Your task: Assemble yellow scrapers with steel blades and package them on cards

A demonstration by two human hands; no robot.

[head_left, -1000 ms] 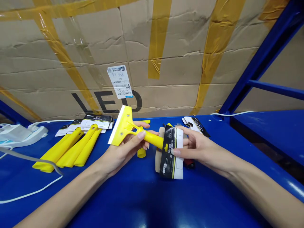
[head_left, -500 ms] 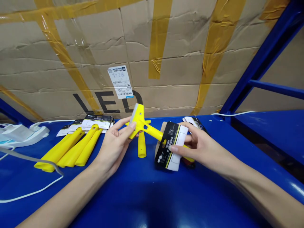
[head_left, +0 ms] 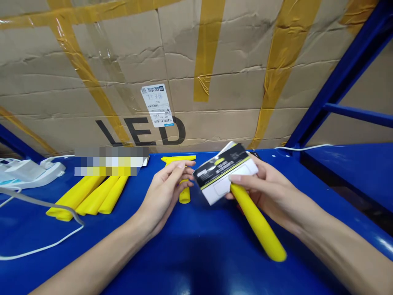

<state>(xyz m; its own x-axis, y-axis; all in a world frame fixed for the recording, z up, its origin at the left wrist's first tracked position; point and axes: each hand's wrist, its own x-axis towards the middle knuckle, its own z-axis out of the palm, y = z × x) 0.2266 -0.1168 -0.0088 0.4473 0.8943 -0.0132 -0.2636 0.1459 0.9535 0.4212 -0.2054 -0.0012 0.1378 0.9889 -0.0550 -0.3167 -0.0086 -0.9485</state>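
My right hand [head_left: 267, 180] grips a yellow scraper [head_left: 258, 223] together with its printed cardboard sleeve [head_left: 227, 174], thumb pressed on the card's white panel. The scraper's handle slants down to the right, out from the sleeve. Its blade end is hidden in or behind the card. My left hand [head_left: 164, 188] holds nothing; its fingers are loosely bent and apart, their tips close to the card's left corner. Just behind those fingers another yellow scraper [head_left: 185, 197] lies on the blue surface [head_left: 147, 262], partly covered by the hand.
Several yellow scrapers [head_left: 89, 194] lie at the left, their upper ends blurred out. A white power strip [head_left: 50, 175] and a looping cable [head_left: 46, 250] sit beside them. A taped cardboard box [head_left: 233, 102] stands behind. A blue metal frame post [head_left: 331, 82] rises at the right.
My left hand has let go of the scraper's blade end. The scraper has turned in my right hand, its handle now toward me, and the sleeve has shifted to the blade end.
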